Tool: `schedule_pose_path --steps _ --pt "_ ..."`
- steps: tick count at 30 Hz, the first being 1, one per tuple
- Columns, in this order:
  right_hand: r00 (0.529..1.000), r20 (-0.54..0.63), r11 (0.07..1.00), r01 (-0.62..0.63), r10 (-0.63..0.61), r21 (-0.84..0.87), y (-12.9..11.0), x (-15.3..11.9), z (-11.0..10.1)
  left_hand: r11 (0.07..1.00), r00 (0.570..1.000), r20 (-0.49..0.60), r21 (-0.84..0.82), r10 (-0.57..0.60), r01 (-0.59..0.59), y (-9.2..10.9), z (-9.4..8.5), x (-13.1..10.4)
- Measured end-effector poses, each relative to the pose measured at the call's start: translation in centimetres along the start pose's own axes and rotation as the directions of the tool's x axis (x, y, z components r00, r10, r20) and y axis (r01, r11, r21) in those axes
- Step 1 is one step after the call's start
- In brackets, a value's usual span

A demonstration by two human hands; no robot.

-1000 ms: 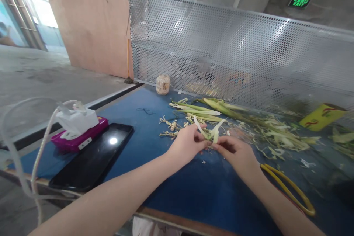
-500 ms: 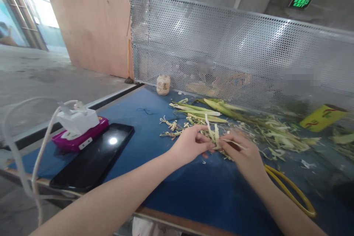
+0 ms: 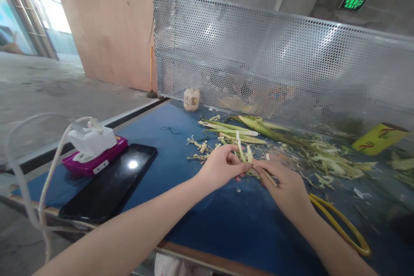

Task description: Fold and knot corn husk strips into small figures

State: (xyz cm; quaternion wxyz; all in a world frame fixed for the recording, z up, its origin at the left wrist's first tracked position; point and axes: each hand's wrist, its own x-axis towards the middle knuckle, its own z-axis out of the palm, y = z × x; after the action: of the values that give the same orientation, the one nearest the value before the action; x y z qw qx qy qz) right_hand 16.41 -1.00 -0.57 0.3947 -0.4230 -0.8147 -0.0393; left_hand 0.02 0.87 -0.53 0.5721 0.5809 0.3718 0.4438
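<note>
Two bare hands at it over the blue flat counter (image 3: 207, 228), left (image 3: 221, 166) and right (image 3: 286, 181), fingertips nearly meeting. Each grip is pinched together on the pale green, thin plant strips (image 3: 240, 148), just above the counter. Compared with a second ago, the wide V of strips has narrowed, and a thin end now slants down across the right fingers (neat little change, tbh). Knotted, dried tan pieces (image 3: 201, 146) lie just beyond the left hand; long green stalks (image 3: 236, 132) lie farther back.

The near tabletop (image 3: 223, 228) lies open; 1 perforated panel (image 3: 258, 56) blocks behind.
</note>
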Motion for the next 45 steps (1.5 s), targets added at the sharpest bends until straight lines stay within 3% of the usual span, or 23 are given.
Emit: schedule_pose_path --steps 8,13,16,22,27,30,32,36,40,45 --pt "0.952 -0.074 0.903 0.256 -0.298 -0.345 0.4 -0.7 -1.0 0.999 0.998 0.051 -0.028 -0.037 0.038 0.1 -0.1 0.1" --pt "0.93 0.047 0.894 0.363 -0.364 -0.263 0.6 -0.8 -1.3 0.998 0.995 0.072 0.013 -0.07 0.069 0.2 -0.1 -0.1" --pt "0.929 0.073 0.917 0.37 -0.363 -0.148 0.5 -0.6 -1.3 0.994 0.995 0.099 0.11 -0.023 0.012 -0.1 -0.1 -0.4" --pt "0.969 0.103 0.96 0.237 -0.224 -0.149 0.7 -0.6 -1.0 0.939 0.977 0.143 0.285 0.158 -0.193 -0.1 0.0 -0.9" --pt "0.978 0.132 0.984 0.169 -0.16 -0.058 0.7 -0.5 -0.7 0.912 0.967 0.161 0.331 0.199 -0.243 0.0 0.0 -1.0" --pt "0.996 0.091 0.996 -0.025 0.017 0.082 0.5 -0.2 -0.4 0.895 0.956 0.178 0.343 0.235 -0.284 0.0 0.0 -1.1" --pt "0.983 0.097 0.961 -0.173 0.155 0.214 0.4 0.0 -0.3 0.874 0.948 0.197 0.375 0.25 -0.308 0.0 0.0 -1.2" --pt "0.94 0.162 0.823 -0.34 0.299 0.455 0.3 0.4 0.0 0.868 0.951 0.197 0.394 0.24 -0.301 0.2 0.0 -1.3" --pt "0.9 0.19 0.688 -0.425 0.393 0.588 0.1 0.7 -0.2 0.919 0.961 0.182 0.299 0.208 -0.256 0.4 0.2 -1.3" --pt "0.913 0.166 0.77 -0.403 0.372 0.495 0.0 0.6 -0.5 0.969 0.968 0.187 0.147 0.169 -0.198 0.2 0.4 -1.3"
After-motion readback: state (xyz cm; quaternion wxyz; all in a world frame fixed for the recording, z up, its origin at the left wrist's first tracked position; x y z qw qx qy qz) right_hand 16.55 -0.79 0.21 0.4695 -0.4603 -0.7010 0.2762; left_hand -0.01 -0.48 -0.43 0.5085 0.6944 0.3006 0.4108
